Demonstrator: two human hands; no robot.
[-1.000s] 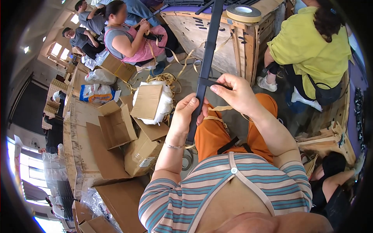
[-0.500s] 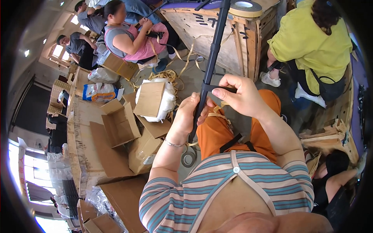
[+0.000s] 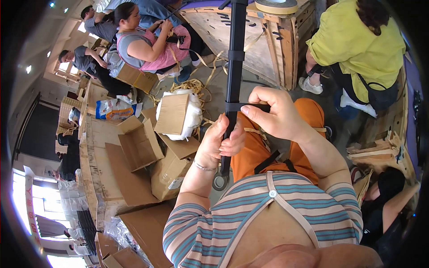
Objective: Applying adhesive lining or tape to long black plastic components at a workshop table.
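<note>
A long, narrow black bar, perhaps a bundle of strips, runs upright through the middle of the view. My left hand is closed around its lower part, thumb on the near side. Around the bar just above that hand goes a black strap or tape, whose free part stretches right into my right hand. There my thumb and curled fingers pinch it. Farther up, another black band encircles the bar. Beneath my left hand, the bar's lower end hangs over a grey tape roll.
Opened cardboard boxes and a white bundle with cardboard on top lie to the left. A wooden crate carries a large tape roll. People sit nearby, one in a yellow shirt at right, one in a pink apron at left.
The bar has swung from leaning right to nearly upright, its top shifting left. My left fingers have wrapped more firmly round it; the right hand keeps its pinch on the strap.
</note>
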